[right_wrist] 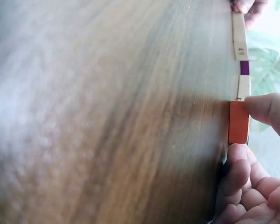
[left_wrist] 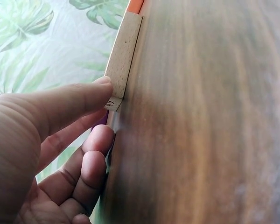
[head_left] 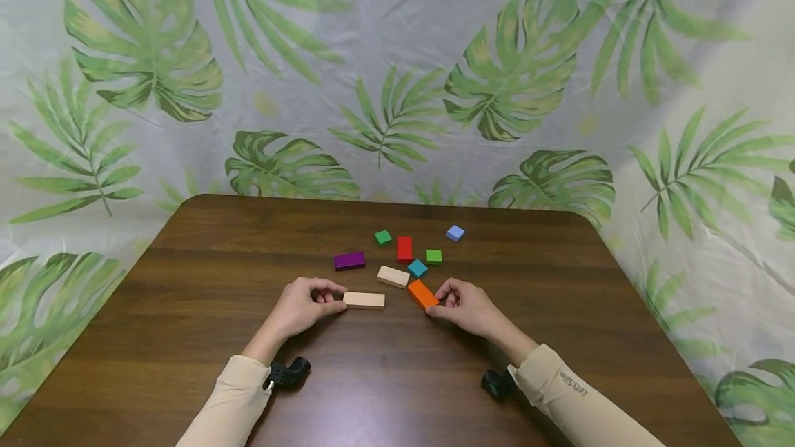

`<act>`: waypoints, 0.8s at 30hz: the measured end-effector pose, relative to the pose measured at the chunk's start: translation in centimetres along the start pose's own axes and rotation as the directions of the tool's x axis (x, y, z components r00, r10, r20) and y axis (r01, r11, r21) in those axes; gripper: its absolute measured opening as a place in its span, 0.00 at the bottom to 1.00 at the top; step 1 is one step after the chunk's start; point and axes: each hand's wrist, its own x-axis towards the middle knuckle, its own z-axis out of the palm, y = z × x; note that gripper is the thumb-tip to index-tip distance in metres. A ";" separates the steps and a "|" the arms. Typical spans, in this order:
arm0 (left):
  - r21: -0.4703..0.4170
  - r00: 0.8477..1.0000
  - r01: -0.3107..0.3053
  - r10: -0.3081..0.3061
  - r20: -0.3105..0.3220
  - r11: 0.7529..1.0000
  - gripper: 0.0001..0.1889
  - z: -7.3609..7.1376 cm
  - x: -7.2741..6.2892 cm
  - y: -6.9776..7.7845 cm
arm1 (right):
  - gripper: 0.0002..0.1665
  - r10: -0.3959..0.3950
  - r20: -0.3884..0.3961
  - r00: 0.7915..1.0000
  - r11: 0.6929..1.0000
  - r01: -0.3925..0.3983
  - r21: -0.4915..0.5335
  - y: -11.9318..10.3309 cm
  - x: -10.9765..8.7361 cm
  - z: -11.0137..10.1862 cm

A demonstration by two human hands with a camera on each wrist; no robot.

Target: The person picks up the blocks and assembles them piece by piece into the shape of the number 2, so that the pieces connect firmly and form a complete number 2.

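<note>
The near pale block is pinched by the left grip, the orange block by the right grip; the teal block should be left unbumped.

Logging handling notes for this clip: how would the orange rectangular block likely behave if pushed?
The orange rectangular block looks stiff, given its crisp, straight edges. Its flat sides suggest sliding, not rolling; lying broad face up, it probably won't tip easily.
</note>
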 end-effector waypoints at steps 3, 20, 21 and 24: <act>-0.002 1.000 0.001 -0.001 -0.001 1.000 0.11 0.1 0.0 -0.1 | 0.18 -0.018 0.013 1.000 1.000 0.017 0.017 0.1 0.0 -0.1; -0.003 1.000 -0.013 0.013 -0.009 1.000 0.10 0.0 -0.1 0.1 | 0.17 -0.096 0.051 0.994 0.995 0.095 0.017 0.2 0.1 -0.3; -0.002 1.000 -0.012 0.012 -0.008 1.000 0.09 0.0 -0.1 0.0 | 0.18 -0.099 0.057 0.993 0.995 0.099 0.014 0.3 0.1 -0.4; -0.003 1.000 -0.004 0.004 -0.007 1.000 0.09 0.1 0.0 0.0 | 0.19 -0.108 0.075 0.991 0.994 0.108 0.009 0.4 0.1 -0.4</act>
